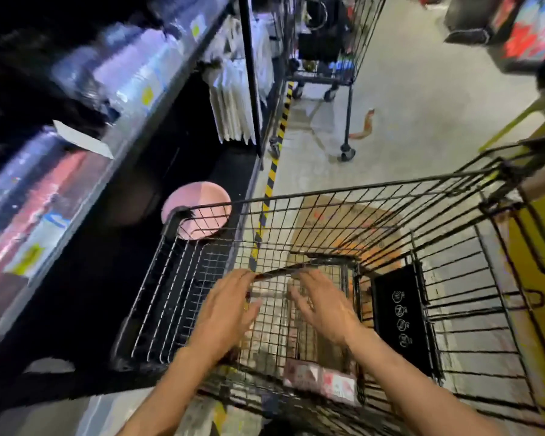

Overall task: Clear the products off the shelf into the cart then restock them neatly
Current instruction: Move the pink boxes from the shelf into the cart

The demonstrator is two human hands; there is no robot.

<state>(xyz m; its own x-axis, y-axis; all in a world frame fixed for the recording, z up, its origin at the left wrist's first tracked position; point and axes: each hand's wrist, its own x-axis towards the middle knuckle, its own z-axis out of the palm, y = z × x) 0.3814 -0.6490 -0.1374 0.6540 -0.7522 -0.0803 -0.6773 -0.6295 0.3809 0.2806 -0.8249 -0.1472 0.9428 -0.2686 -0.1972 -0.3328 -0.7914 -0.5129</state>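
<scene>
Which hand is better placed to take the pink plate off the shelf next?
Left. The left hand is nearer the pink plate and shelf side; the right hand hovers further inside the cart.

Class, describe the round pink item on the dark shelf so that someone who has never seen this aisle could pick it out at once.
Start at the black wire shopping cart in the foreground, then look past its far left corner to the dark lower shelf beside it. The pink round plate lies there, partly seen through the cart's wires. It is the only round, pink item; the white packs farther along are flat and upright.
</scene>
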